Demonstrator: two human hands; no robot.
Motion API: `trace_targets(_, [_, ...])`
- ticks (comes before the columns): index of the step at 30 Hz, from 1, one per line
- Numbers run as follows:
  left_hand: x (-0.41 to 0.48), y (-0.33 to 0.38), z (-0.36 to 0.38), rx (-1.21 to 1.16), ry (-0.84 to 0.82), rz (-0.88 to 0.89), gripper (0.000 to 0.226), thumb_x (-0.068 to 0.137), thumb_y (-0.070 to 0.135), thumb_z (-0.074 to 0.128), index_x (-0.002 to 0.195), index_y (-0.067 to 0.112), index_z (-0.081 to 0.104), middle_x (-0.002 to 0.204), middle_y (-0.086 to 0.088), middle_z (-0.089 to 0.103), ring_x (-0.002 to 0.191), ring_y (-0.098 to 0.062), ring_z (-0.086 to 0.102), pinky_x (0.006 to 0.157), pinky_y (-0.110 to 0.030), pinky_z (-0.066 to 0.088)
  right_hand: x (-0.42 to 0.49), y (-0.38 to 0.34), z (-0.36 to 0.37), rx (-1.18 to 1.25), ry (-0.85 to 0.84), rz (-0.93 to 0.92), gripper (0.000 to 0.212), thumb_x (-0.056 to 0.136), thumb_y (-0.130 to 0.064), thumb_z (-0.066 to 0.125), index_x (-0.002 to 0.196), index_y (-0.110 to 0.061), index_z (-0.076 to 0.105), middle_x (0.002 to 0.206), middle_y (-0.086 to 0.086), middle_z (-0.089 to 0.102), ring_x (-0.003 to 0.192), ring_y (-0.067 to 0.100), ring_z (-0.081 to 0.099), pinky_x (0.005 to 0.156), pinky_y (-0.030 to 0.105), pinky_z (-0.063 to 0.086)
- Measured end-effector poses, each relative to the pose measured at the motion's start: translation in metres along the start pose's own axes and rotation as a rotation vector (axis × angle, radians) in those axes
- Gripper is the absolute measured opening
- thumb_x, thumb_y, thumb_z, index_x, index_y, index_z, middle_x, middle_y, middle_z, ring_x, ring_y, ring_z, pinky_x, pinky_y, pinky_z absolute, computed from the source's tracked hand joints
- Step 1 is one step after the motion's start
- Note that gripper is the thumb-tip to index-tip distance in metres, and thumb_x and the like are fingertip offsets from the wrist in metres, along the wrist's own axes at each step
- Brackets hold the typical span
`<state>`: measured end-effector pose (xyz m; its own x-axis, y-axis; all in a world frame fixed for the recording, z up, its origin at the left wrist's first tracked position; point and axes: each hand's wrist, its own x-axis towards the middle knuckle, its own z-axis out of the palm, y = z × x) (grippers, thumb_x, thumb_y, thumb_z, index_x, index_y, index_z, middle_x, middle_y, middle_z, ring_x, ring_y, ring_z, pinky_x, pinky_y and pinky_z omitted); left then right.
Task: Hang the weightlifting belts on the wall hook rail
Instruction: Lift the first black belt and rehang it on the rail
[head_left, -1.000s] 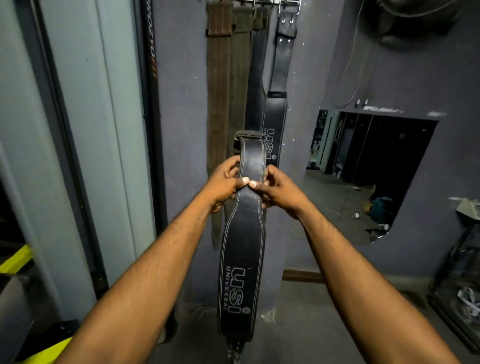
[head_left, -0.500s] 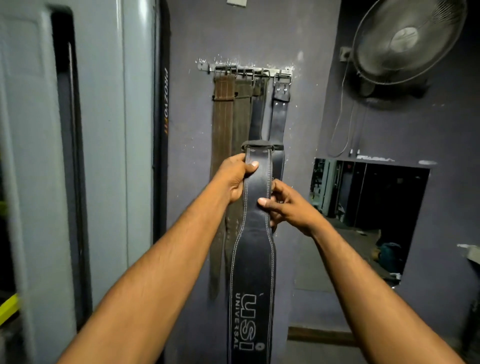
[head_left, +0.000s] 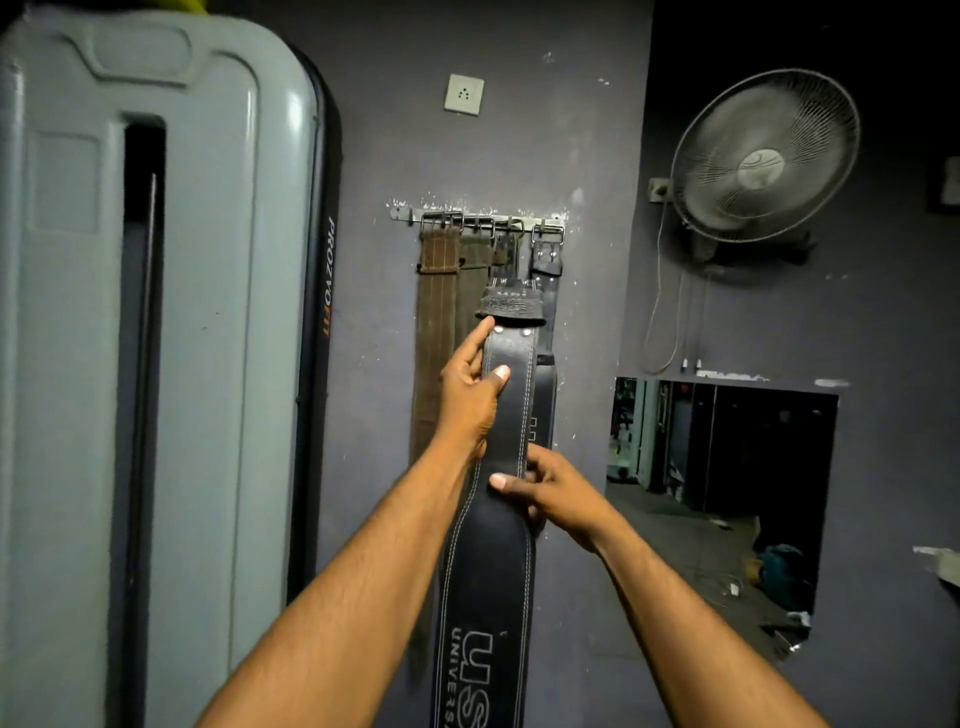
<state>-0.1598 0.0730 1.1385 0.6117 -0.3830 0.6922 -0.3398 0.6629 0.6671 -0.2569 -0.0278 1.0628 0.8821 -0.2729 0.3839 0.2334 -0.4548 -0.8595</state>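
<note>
Hands (head_left: 470, 400) hold belt (head_left: 506, 415) before purple wall (head_left: 374, 322).

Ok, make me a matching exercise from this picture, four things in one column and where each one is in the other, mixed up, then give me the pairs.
Things:
1. black belt
2. brown belt
3. fan
4. socket

Places:
A. mounted on the wall to the right of the hook rail
B. on the wall above the rail
C. held in the left hand and right hand
D. hanging at the rail's left end

Pairs: 1-C, 2-D, 3-A, 4-B
</note>
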Motion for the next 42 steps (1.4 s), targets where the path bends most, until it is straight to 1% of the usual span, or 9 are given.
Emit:
trace_targets(6, [0.008, -0.002, 0.004, -0.038, 0.044, -0.021, 0.08, 0.085, -0.018, 0.052, 0.142, 0.037, 0.041, 0.145, -0.012, 0.05, 0.129, -0.022, 0.054, 0.104, -0.045, 0.049, -0.003, 0.024, 0.005, -0.221, 0.093, -0.035, 0.03, 0.089, -0.018, 0.074, 0.118, -0.016, 0.066, 0.114, 0.0, 0.074, 0.108, 0.012, 0.07, 0.102, 0.042, 0.054])
trace_targets(12, [0.016, -0.004, 0.005, -0.085, 0.067, -0.081, 0.062, 0.088, -0.017, 0.052, 0.141, 0.014, 0.046, 0.128, -0.008, 0.065, 0.116, -0.021, 0.063, 0.103, -0.045, 0.049, -0.014, 0.034, 0.0, -0.04, -0.039, 0.07, 0.04, 0.088, -0.003, 0.072, 0.124, -0.016, 0.059, 0.117, 0.002, 0.074, 0.103, 0.013, 0.073, 0.074, 0.02, 0.058])
trace_targets(16, [0.016, -0.005, 0.007, -0.113, 0.085, -0.109, 0.063, 0.087, -0.018, 0.05, 0.14, 0.015, 0.048, 0.129, -0.012, 0.065, 0.115, -0.024, 0.065, 0.101, -0.048, 0.051, -0.018, 0.05, 0.005, -0.006, 0.017, 0.061, 0.042, 0.087, -0.007, 0.076, 0.125, -0.017, 0.062, 0.122, 0.007, 0.073, 0.111, 0.023, 0.071, 0.084, 0.035, 0.061])
trace_targets(19, [0.012, -0.013, 0.006, -0.102, 0.082, -0.129, 0.064, 0.088, -0.018, 0.05, 0.141, 0.017, 0.046, 0.127, -0.011, 0.064, 0.113, -0.022, 0.065, 0.101, -0.045, 0.051, -0.022, 0.053, 0.002, -0.004, -0.004, 0.114, 0.044, 0.086, -0.013, 0.078, 0.126, -0.018, 0.06, 0.118, 0.009, 0.074, 0.102, 0.021, 0.073, 0.077, 0.032, 0.06])
trace_targets(24, [0.004, -0.017, 0.007, -0.05, 0.033, -0.117, 0.061, 0.087, -0.017, 0.053, 0.137, 0.019, 0.049, 0.109, 0.004, 0.064, 0.095, -0.003, 0.064, 0.076, -0.015, 0.055, 0.004, -0.001, -0.021, 0.139, 0.275, -0.064, 0.047, 0.086, -0.043, 0.069, 0.13, -0.035, 0.056, 0.129, 0.008, 0.064, 0.117, 0.02, 0.064, 0.091, 0.037, 0.057])
trace_targets(26, [0.0, -0.021, 0.01, -0.033, -0.002, -0.104, 0.062, 0.086, -0.015, 0.056, 0.139, 0.017, 0.049, 0.115, -0.002, 0.066, 0.096, -0.008, 0.065, 0.08, -0.023, 0.057, 0.024, -0.034, -0.029, 0.142, 0.324, -0.147, 0.053, 0.089, -0.045, 0.066, 0.137, -0.026, 0.055, 0.133, 0.006, 0.063, 0.12, 0.019, 0.063, 0.091, 0.036, 0.057])
trace_targets(29, [-0.001, -0.027, 0.01, 0.002, -0.057, -0.093, 0.061, 0.086, -0.01, 0.061, 0.139, 0.019, 0.049, 0.121, -0.004, 0.064, 0.097, -0.01, 0.067, 0.079, -0.023, 0.057, 0.044, -0.061, -0.039, 0.132, 0.427, -0.274, 0.028, 0.099, -0.018, 0.061, 0.123, -0.003, 0.064, 0.114, 0.014, 0.072, 0.103, 0.026, 0.069, 0.086, 0.033, 0.059])
trace_targets(36, [-0.025, -0.047, -0.029, 0.335, -0.41, -0.343, 0.031, 0.091, 0.012, 0.065, 0.122, 0.011, 0.061, 0.119, -0.01, 0.07, 0.11, -0.024, 0.067, 0.101, -0.046, 0.051, 0.07, -0.082, -0.041, 0.151, 0.51, -0.357, 0.027, 0.098, -0.014, 0.063, 0.118, 0.004, 0.066, 0.117, 0.028, 0.07, 0.111, 0.038, 0.068, 0.101, 0.055, 0.053])
trace_targets(42, [-0.022, -0.052, -0.032, 0.298, -0.266, -0.268, 0.04, 0.089, 0.012, 0.067, 0.127, 0.011, 0.056, 0.123, -0.011, 0.068, 0.111, -0.022, 0.066, 0.103, -0.046, 0.05, 0.086, -0.103, -0.031, 0.17, 0.56, -0.397, 0.025, 0.095, -0.012, 0.066, 0.115, 0.004, 0.069, 0.107, 0.018, 0.073, 0.095, 0.022, 0.068, 0.094, 0.046, 0.057])
